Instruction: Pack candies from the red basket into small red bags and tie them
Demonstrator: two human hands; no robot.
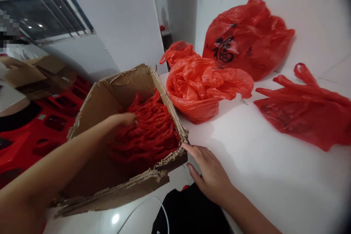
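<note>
A worn cardboard box (112, 193) with torn rims holds a pile of red, stringy strands (153, 128); their exact kind is unclear. My left hand (123, 121) reaches over the near side and down into the box, at the left part of the pile. Its fingers are mostly hidden and blurred, so whether they grip any strands does not show. My right hand (210, 170) rests beside the box's right near corner, fingertips touching the ragged cardboard edge, thumb apart, holding nothing.
On the white table (246, 175) lie a stuffed red plastic bag (197, 87), a large red bag with black characters (246, 40), and a flatter red bag (307, 111). Red plastic stools (52, 124) and another open carton (41, 73) stand left, near a person's arm. A white cable (145, 201) hangs below.
</note>
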